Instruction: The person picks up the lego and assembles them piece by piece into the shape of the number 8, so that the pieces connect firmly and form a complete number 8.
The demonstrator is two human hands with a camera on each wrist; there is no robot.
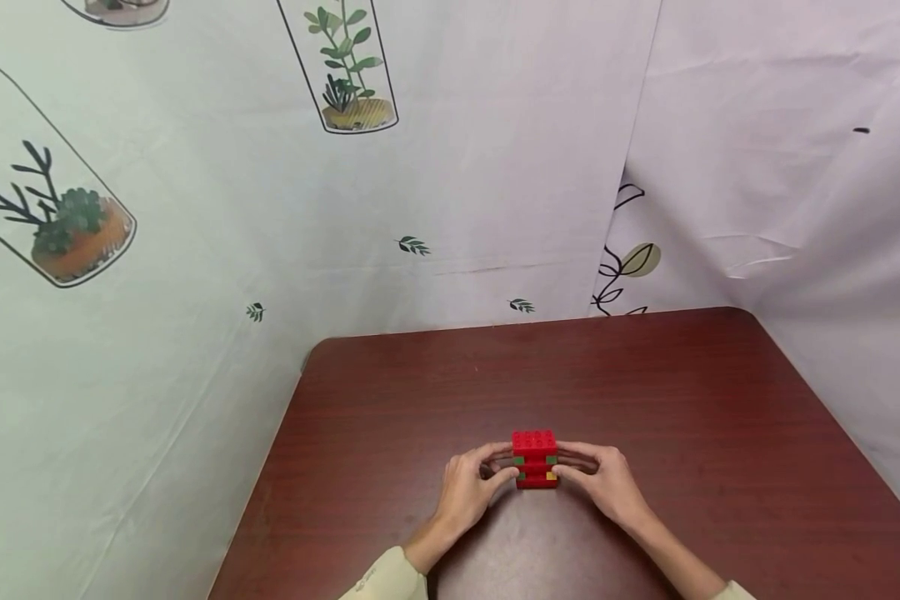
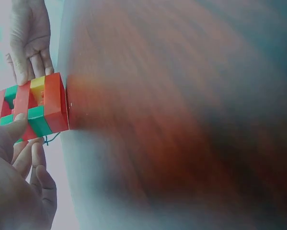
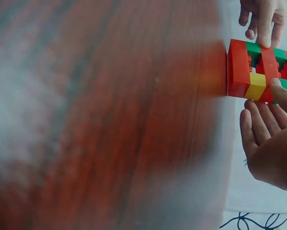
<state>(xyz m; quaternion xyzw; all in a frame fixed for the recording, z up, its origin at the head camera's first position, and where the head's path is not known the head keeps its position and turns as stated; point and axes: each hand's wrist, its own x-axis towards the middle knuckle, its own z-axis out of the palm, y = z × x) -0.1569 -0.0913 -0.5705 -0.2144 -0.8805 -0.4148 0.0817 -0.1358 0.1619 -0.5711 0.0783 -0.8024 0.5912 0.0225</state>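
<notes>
A small tower of toy building bricks (image 1: 535,469) stands upright on the table, red layers alternating with small corner bricks. Its top is a red studded brick (image 1: 534,441). Left hand (image 1: 467,487) and right hand (image 1: 607,485) grip it from opposite sides, thumbs at the front and fingers reaching round the sides. In the left wrist view the left thumb (image 2: 17,128) presses the middle red layer, beside a green brick (image 2: 39,122). On the other side a yellow brick (image 3: 256,86) sits low, below the right thumb (image 3: 280,91). Gaps show between the corner bricks.
The dark red-brown wooden table (image 1: 390,400) has rounded far corners. Pale fabric walls (image 1: 495,167) printed with plants and leaves enclose its left, far and right sides. Light sleeves (image 1: 392,575) cover the forearms near the bottom of the head view.
</notes>
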